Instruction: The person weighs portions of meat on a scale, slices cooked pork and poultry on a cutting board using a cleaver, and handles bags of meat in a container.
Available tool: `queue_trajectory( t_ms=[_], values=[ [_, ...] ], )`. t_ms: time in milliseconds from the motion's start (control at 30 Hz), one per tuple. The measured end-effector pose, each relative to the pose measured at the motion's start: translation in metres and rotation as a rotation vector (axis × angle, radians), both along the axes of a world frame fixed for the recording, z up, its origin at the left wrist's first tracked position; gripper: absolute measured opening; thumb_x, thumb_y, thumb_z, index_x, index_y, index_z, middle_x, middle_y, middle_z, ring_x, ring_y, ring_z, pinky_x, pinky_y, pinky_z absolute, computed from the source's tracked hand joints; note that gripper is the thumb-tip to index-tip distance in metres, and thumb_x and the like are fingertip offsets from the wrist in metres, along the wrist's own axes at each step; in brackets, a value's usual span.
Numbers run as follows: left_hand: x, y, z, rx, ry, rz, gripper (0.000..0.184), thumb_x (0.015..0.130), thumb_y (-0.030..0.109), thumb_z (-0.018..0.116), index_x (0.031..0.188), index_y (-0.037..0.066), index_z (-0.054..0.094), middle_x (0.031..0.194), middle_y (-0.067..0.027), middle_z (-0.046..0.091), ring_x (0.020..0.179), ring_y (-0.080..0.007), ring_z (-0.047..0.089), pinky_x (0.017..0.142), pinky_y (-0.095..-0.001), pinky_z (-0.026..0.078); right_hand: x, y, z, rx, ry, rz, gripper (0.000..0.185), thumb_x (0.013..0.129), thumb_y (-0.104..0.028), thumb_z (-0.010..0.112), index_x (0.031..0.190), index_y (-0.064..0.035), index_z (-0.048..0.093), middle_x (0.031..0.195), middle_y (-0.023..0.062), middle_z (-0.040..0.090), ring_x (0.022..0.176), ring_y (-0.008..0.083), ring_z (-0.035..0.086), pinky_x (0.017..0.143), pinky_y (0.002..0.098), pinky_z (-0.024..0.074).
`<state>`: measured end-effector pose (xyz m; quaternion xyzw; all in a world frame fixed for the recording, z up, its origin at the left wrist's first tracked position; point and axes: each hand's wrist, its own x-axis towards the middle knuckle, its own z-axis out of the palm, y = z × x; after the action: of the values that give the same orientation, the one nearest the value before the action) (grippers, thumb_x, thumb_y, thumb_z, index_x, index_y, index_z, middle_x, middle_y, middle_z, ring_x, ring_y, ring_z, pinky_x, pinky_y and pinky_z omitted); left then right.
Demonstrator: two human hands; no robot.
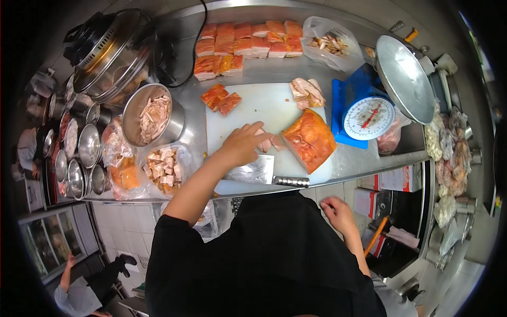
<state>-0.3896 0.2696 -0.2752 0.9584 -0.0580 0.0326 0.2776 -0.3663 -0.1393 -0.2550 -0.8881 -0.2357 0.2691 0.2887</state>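
My left hand [243,145] is over the white cutting board [248,100], its fingers curved onto pale meat slices [275,141]. A large roasted slab of pork [310,141] with browned skin rests to the right of the slices. Below my left hand, a cleaver [253,170] lies flat, its metal handle towards the right along the front edge. My right hand [338,212] hangs beyond the counter's front edge, fingers curled, with nothing visible in it. Two browned pieces [221,99] and some pale meat [307,93] sit on the board's far part.
Rows of pork blocks [248,39] and a bag of scraps [330,45] line the back. A blue scale [368,119] with a metal pan [404,79] stands right. Left are a steel pot [153,115], bagged cubes [163,168] and a glass cooker [111,63]. Another person [79,293] is lower left.
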Motion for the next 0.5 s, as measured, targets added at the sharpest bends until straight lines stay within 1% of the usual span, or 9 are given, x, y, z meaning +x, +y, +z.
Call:
queue_trajectory(
  t_ms=[33, 67, 100, 167, 200, 267, 300, 367, 500],
  values=[
    [0.001, -0.007, -0.003, 0.098, 0.049, -0.025, 0.066, 0.071, 0.007, 0.074, 0.135, 0.017, 0.064, 0.135, -0.0145, 0.057, 0.116, -0.0312, 0.059, 0.100, -0.0436, 0.047, 0.002, 0.037, 0.027, 0.090, -0.158, 0.146, 0.012, 0.094, -0.014, 0.068, 0.099, -0.0035, 0.069, 0.098, 0.0132, 0.072, 0.094, 0.0308, 0.070, 0.080, 0.0383, 0.0548],
    [0.005, -0.008, -0.015, 0.088, -0.005, 0.005, 0.061, 0.069, 0.006, 0.073, 0.129, 0.016, 0.066, 0.125, -0.0123, 0.060, 0.117, -0.0307, 0.058, 0.101, -0.0434, 0.045, 0.006, 0.062, 0.029, 0.123, -0.241, 0.256, 0.016, 0.090, -0.014, 0.071, 0.102, -0.0039, 0.070, 0.100, 0.0125, 0.070, 0.097, 0.0321, 0.068, 0.083, 0.0397, 0.0543],
    [0.010, -0.008, -0.014, 0.087, -0.018, 0.000, 0.061, 0.069, 0.006, 0.073, 0.129, 0.016, 0.066, 0.125, -0.0123, 0.060, 0.117, -0.0307, 0.058, 0.101, -0.0434, 0.045, 0.009, 0.083, 0.031, 0.159, -0.325, 0.369, 0.022, 0.086, -0.013, 0.074, 0.105, -0.0042, 0.070, 0.101, 0.0117, 0.069, 0.100, 0.0333, 0.065, 0.086, 0.0412, 0.0537],
    [0.016, -0.004, -0.009, 0.114, 0.103, 0.026, 0.053, 0.072, 0.013, 0.074, 0.124, 0.014, 0.066, 0.117, -0.0116, 0.060, 0.114, -0.0315, 0.059, 0.098, -0.0446, 0.046, 0.010, 0.112, 0.013, 0.030, -0.404, 0.522, 0.021, 0.088, -0.012, 0.068, 0.107, -0.0055, 0.070, 0.106, 0.0113, 0.066, 0.106, 0.0318, 0.062, 0.094, 0.0402, 0.0503],
    [0.019, -0.003, -0.007, 0.120, 0.096, 0.024, 0.053, 0.072, 0.013, 0.074, 0.124, 0.014, 0.066, 0.117, -0.0116, 0.060, 0.114, -0.0315, 0.059, 0.098, -0.0446, 0.046, 0.009, 0.124, 0.005, 0.033, -0.413, 0.518, 0.021, 0.088, -0.012, 0.068, 0.107, -0.0055, 0.070, 0.106, 0.0113, 0.066, 0.106, 0.0318, 0.062, 0.094, 0.0402, 0.0503],
    [0.028, -0.002, -0.005, 0.206, 0.154, 0.130, 0.047, 0.077, 0.021, 0.075, 0.122, 0.014, 0.065, 0.114, -0.0125, 0.059, 0.113, -0.0309, 0.060, 0.094, -0.0449, 0.048, 0.010, 0.141, -0.008, -0.162, -0.503, 0.597, 0.023, 0.090, -0.011, 0.060, 0.111, -0.0083, 0.069, 0.109, 0.0111, 0.065, 0.111, 0.0305, 0.061, 0.100, 0.0418, 0.0459],
    [0.034, -0.001, -0.007, 0.209, 0.146, 0.122, 0.047, 0.077, 0.021, 0.075, 0.122, 0.014, 0.065, 0.114, -0.0125, 0.059, 0.113, -0.0309, 0.060, 0.094, -0.0449, 0.048, 0.009, 0.146, -0.012, -0.163, -0.510, 0.588, 0.023, 0.090, -0.011, 0.060, 0.111, -0.0083, 0.069, 0.109, 0.0111, 0.065, 0.111, 0.0305, 0.061, 0.100, 0.0418, 0.0459],
    [0.052, 0.003, -0.013, 0.155, 0.137, 0.240, 0.051, 0.078, 0.027, 0.075, 0.125, 0.012, 0.063, 0.117, -0.0149, 0.059, 0.112, -0.0339, 0.061, 0.091, -0.0474, 0.051, 0.010, 0.151, -0.017, -0.375, -0.478, 0.603, 0.027, 0.093, -0.011, 0.054, 0.115, -0.0112, 0.068, 0.111, 0.0106, 0.065, 0.112, 0.0291, 0.061, 0.102, 0.0442, 0.0437],
    [0.104, -0.004, -0.022, 0.124, 0.107, 0.269, 0.052, 0.080, 0.026, 0.075, 0.127, 0.011, 0.060, 0.117, -0.0162, 0.058, 0.109, -0.0374, 0.063, 0.092, -0.0496, 0.052, 0.005, 0.149, -0.021, -0.384, -0.467, 0.590, 0.029, 0.089, -0.012, 0.060, 0.118, -0.0114, 0.066, 0.110, 0.0103, 0.065, 0.114, 0.0293, 0.061, 0.104, 0.0451, 0.0426]
  ],
)
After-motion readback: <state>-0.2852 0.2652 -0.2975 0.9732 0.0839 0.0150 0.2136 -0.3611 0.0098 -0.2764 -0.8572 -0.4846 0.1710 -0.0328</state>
